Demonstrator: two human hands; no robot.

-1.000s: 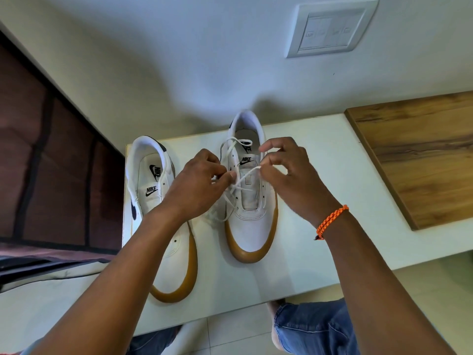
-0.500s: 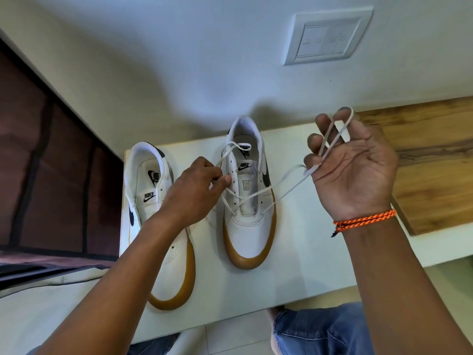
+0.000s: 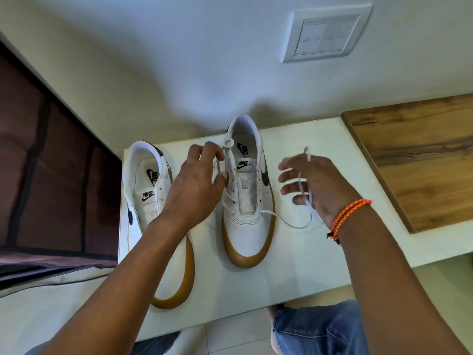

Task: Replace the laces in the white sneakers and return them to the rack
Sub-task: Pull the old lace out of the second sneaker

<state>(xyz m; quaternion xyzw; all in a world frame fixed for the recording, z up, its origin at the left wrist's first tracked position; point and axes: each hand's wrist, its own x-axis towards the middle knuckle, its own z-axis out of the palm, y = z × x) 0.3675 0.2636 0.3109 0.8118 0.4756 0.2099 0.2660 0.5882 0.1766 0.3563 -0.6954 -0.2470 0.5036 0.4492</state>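
Having dropped beside the right sneaker (image 3: 249, 201), right hand (image 3: 317, 188) holds slackened lace (image 3: 286, 221); left hand (image 3: 197, 190) pinches its other end.

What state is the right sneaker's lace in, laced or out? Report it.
Partly out. The lace still runs through the lowest eyelets of the right sneaker; upper right-side eyelets are bare, and the right hand holds the freed end.

Two sneakers stand side by side on the table (image 3: 320, 252), the left sneaker (image 3: 153, 201) nearer than the right sneaker (image 3: 247, 201). A wooden board (image 3: 422, 160) lies to their right, with a wall switch plate (image 3: 326, 34) behind.
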